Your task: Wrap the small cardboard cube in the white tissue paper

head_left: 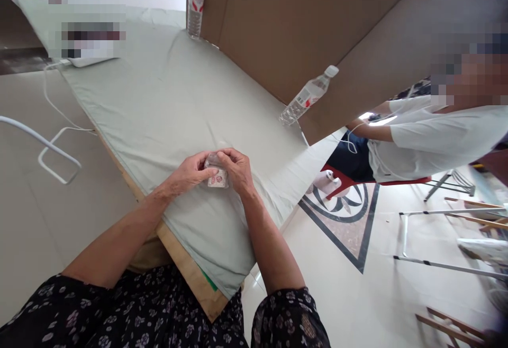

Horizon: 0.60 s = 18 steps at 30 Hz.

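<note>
Both my hands meet over the pale green cloth (174,104) near the front of the table. Between them is a small white packet (217,180) with a red print, in what looks like clear wrapping. My left hand (193,170) grips its left side, the thumb lying across its face. At the upper right, my right hand (237,167) pinches the clear wrapping, fingers bent over the top. The packet's upper part is partly covered by my fingers, so I cannot tell whether the wrapping is open.
A large cardboard panel (270,30) stands on the table, with a clear bottle (196,7) at its far end and a tilted-looking bottle (307,98) at its near end. A person in a white shirt (440,142) sits beyond it. White cables (59,110) hang at left.
</note>
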### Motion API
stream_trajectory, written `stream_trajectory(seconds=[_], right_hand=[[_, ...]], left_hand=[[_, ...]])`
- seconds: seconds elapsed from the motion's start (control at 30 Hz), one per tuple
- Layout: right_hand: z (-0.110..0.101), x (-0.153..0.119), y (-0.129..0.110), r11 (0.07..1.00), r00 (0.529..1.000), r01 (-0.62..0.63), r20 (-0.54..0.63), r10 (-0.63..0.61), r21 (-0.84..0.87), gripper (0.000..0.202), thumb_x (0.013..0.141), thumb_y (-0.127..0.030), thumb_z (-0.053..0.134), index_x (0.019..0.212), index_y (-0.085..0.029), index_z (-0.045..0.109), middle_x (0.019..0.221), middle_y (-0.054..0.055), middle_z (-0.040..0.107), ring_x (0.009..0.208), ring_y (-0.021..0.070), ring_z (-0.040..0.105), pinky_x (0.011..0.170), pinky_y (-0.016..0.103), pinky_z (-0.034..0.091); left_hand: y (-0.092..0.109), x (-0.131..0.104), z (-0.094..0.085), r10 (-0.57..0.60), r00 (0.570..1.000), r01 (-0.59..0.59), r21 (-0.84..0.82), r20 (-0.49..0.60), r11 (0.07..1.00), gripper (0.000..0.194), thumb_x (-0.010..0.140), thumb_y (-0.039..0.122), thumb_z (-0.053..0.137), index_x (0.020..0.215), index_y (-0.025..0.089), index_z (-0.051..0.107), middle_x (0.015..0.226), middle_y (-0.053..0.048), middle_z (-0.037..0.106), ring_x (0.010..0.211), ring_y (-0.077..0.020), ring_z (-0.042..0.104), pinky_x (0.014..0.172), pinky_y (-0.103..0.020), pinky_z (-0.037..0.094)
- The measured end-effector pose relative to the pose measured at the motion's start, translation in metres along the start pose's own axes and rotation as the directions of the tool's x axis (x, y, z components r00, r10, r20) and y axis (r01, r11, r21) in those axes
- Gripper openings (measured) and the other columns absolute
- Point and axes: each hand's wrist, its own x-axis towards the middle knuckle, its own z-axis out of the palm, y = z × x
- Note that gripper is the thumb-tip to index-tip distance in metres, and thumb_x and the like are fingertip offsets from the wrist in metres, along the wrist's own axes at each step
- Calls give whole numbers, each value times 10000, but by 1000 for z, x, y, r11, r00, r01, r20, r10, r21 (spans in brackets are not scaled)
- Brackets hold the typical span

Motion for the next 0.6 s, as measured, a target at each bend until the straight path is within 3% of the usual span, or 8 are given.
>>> stream_trajectory(seconds=[0.27,0.47,0.6], right_hand=[[2,-2,3,1000,999,-12,-31,11,-25,280,817,-495,739,905,-229,756,850,6,736,773,161,673,756,307,561],[-4,-6,7,969,987,143,-39,-154,-201,199,850,-429,720,903,-260,811,1246,74,729,1204,236,662,939,357,574],[-11,-17,7,864,958,261,9,-285,-431,167,924,-351,681,959,-280,828,1364,62,703,1331,237,608,1146,425,472]], left_hand=[[2,2,-1,59,995,-43,195,-78,980,518,803,484,690,1197,147,705,1046,-69,765,897,-207,699,779,-312,545],[2,0,2,174,974,-93,442,-145,892,455,918,531,546,1112,164,731,734,2,654,646,-151,559,628,-271,456],[-1,1,3,229,957,-108,512,-180,852,445,954,514,469,1066,164,721,769,-16,683,696,-166,587,685,-279,491]])
